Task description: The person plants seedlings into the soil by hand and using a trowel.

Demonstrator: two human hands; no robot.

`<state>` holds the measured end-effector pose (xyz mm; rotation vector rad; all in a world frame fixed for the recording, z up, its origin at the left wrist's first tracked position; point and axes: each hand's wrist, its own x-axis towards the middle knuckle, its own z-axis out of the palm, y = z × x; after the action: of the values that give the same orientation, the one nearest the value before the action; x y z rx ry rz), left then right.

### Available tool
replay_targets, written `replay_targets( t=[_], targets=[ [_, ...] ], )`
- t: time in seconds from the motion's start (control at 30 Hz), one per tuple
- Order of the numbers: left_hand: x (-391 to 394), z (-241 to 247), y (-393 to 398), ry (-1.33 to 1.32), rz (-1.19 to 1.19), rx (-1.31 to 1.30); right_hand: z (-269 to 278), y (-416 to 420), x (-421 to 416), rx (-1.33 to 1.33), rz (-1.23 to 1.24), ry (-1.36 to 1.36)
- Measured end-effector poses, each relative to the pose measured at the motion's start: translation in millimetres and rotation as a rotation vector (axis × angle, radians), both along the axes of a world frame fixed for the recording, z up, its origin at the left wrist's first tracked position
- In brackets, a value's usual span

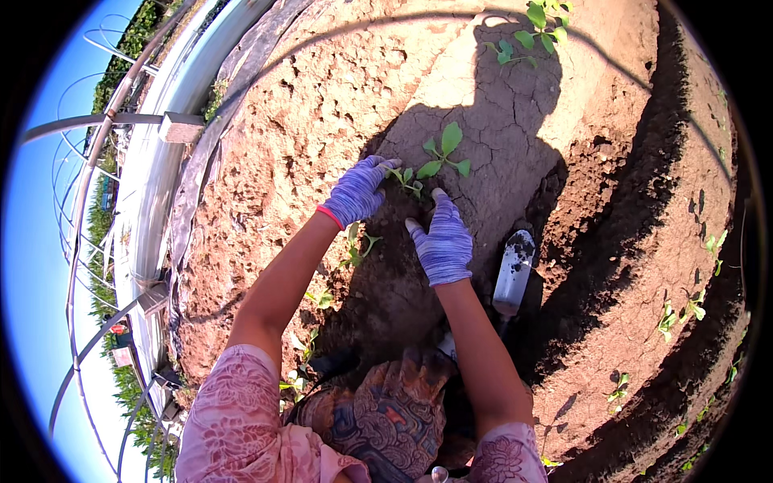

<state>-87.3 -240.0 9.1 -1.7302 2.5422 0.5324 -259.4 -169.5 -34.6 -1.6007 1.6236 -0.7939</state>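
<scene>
My left hand (pixel 360 188), in a purple-and-white knit glove with a pink cuff, reaches to the soil beside a small seedling (pixel 409 179). Its fingertips meet the edge of the leaves, with thumb and fingers apart. Opposite, my right hand (pixel 444 238) wears a matching glove. Thumb and forefinger are spread over the dark soil just below the seedling, holding nothing visible. A larger leafy seedling (pixel 447 154) grows right behind the small one. To the right of my right hand, a soil-smeared metal hand trowel (pixel 513 271) lies on the bed, its handle in deep shadow.
More seedlings (pixel 356 247) stand left of my forearms, with others (pixel 540 27) farther up the bed. A dark furrow (pixel 628 199) runs along the right, beyond it another planted row (pixel 667 320). Plastic sheeting (pixel 148 199) and hoop-frame pipes (pixel 99 139) border the left.
</scene>
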Motion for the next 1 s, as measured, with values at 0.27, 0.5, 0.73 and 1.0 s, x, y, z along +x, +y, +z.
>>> replay_targets(
  t=[0.27, 0.5, 0.73, 1.0],
  targets=[
    [5, -3, 21, 0.159, 0.200, 0.179, 14, -16, -2, 0.099, 0.158, 0.150],
    [-2, -6, 17, 0.115, 0.210, 0.200, 16, -26, -2, 0.088, 0.187, 0.269],
    [-15, 2, 19, 0.172, 0.289, 0.231, 14, -30, -4, 0.094, 0.215, 0.265],
    [8, -35, 21, 0.344, 0.236, 0.212, 18, -33, 1, 0.132, 0.238, 0.299]
  ],
)
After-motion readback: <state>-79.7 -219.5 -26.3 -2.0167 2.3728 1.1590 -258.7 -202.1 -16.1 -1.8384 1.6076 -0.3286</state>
